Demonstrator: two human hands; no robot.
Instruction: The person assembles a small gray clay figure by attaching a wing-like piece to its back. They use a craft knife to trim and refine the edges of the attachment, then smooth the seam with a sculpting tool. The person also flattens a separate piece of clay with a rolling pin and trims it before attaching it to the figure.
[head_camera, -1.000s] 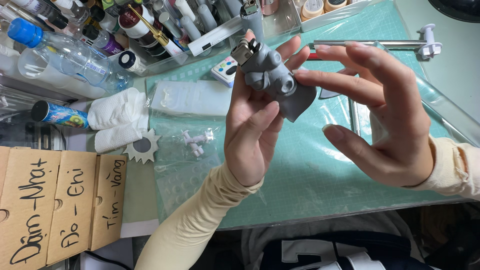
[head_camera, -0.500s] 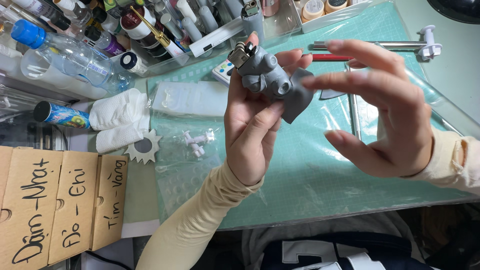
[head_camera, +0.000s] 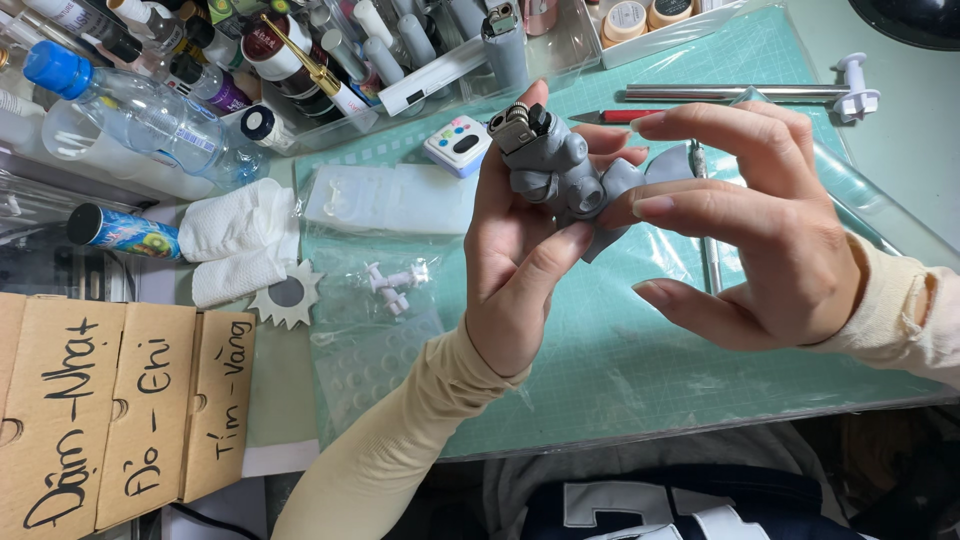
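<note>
At the left edge of the frame lie cardboard tags (head_camera: 120, 420) with handwriting, and above them a clear water bottle (head_camera: 130, 115) and folded white paper towels (head_camera: 235, 245). A little right, on the green cutting mat (head_camera: 640, 370) that covers the bench, rest a clear plastic mould (head_camera: 385, 198) and a small white piece (head_camera: 392, 283) on a plastic sheet.

At centre the left hand (head_camera: 520, 270) holds a lighter wrapped in lumpy grey clay (head_camera: 560, 170) up over the mat, thumb and fingers closed round its lower body, the metal top upward.

The right hand (head_camera: 770, 230) comes in from the right with fingers spread and curved; its fingertips (head_camera: 650, 207) seem to touch the clay's right side, though the contact is hard to see.

To shape well, keep the left grip steady and low, and press lightly with fingertip pads, so the rounded lumps are not flattened.
</note>
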